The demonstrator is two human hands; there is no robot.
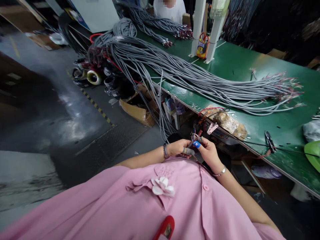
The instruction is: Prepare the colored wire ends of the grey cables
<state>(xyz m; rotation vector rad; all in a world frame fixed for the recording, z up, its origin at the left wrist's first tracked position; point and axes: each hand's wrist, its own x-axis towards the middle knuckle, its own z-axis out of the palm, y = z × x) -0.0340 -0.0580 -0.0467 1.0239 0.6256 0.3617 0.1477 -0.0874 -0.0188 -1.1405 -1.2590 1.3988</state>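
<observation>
In front of my waist, my left hand (179, 148) is closed round the end of a grey cable, with worn coverings on some fingers. Its thin coloured wires (195, 136) fan out above the fingers. My right hand (209, 152) pinches at the same wires, and a blue covering shows on its thumb. The fingertips partly hide the cable end. Beyond my hands, a large bundle of grey cables (175, 68) lies along the green table (240, 68), with stripped coloured ends at the right. Several loose cables hang over the edge towards my hands.
At the table's front edge are a pink clip (212, 128) and a plastic-wrapped package (231, 124). Black-handled cutters (270, 141) lie farther right, near a green object (312, 153). An open cardboard box (137, 110) stands below. Another person (170, 11) is across the table.
</observation>
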